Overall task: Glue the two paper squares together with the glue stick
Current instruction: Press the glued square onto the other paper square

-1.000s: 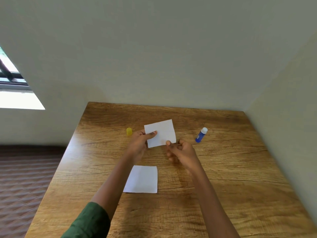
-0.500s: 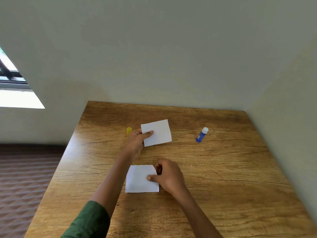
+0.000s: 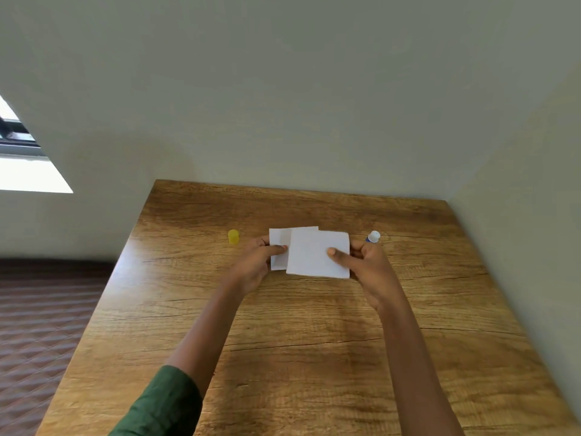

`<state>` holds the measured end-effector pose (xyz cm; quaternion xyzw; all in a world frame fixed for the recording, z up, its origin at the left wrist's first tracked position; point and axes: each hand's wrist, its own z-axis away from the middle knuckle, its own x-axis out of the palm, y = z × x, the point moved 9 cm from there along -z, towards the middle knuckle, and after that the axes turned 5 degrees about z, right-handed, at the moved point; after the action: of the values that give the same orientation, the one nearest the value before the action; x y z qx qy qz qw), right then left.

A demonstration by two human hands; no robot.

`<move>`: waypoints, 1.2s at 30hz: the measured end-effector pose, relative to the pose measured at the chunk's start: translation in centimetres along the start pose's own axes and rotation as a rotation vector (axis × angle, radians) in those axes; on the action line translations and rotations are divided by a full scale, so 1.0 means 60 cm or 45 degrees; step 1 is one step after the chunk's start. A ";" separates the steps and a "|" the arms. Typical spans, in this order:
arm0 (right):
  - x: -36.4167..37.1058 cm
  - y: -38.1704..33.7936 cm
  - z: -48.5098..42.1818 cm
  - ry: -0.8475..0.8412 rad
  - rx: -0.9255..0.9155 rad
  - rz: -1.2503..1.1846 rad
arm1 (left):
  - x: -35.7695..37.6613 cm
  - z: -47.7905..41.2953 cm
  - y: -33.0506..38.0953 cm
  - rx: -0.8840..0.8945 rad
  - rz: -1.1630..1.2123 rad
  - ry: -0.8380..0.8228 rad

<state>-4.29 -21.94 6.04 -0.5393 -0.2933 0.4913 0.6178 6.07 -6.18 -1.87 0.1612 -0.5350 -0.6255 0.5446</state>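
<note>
**Now the two squares meet in mid-air**

Here each hand pinches one sheet. The right hand [image 3: 366, 262] grips the nearer paper square [image 3: 317, 251] at its right edge, thumb pressed flat on the face and the other fingers hidden behind. The left hand [image 3: 257, 262] holds the farther paper square [image 3: 278, 243] the same way at its left edge, thumb on top. The nearer square overlaps most of the farther one, leaving a strip showing along the left and a sliver along the top, so the two are offset rather than lined up. Whether the sheets actually touch where they overlap cannot be told from this view. Both are held up above the wooden table [image 3: 314, 341], towards its far half.

Behind the right hand lies the glue stick [image 3: 373, 237], blue body mostly hidden and its pale tip showing; it looks uncapped. The yellow cap [image 3: 233, 236] stands well apart on the left, beyond the left hand.

My reading is that the step in hand is bringing the squares together and registering them. No glue is visible on either face, so I cannot say whether it has been applied. The next move calls for sliding the nearer square leftward and slightly up until the corners match, then pressing the pair flat, ideally on the table, without letting the thin sheets buckle or skew.
</note>
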 end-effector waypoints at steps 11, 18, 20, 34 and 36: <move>0.031 0.015 -0.064 0.065 -0.030 0.332 | 0.021 0.017 -0.015 -0.071 0.310 -0.107; 0.029 0.035 -0.072 0.051 0.023 0.282 | 0.018 0.016 -0.021 -0.088 0.394 -0.117; 0.030 0.035 -0.073 0.052 0.024 0.290 | 0.019 0.018 -0.020 -0.093 0.393 -0.126; 0.029 0.029 -0.071 0.090 -0.029 0.325 | 0.025 0.024 -0.016 -0.107 0.444 -0.147; 0.029 0.029 -0.070 0.089 -0.039 0.333 | 0.025 0.024 -0.016 -0.105 0.442 -0.143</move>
<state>-0.45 -22.02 3.08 -0.5991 -0.2064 0.5441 0.5499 3.93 -6.90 -1.56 0.0085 -0.5582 -0.5516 0.6198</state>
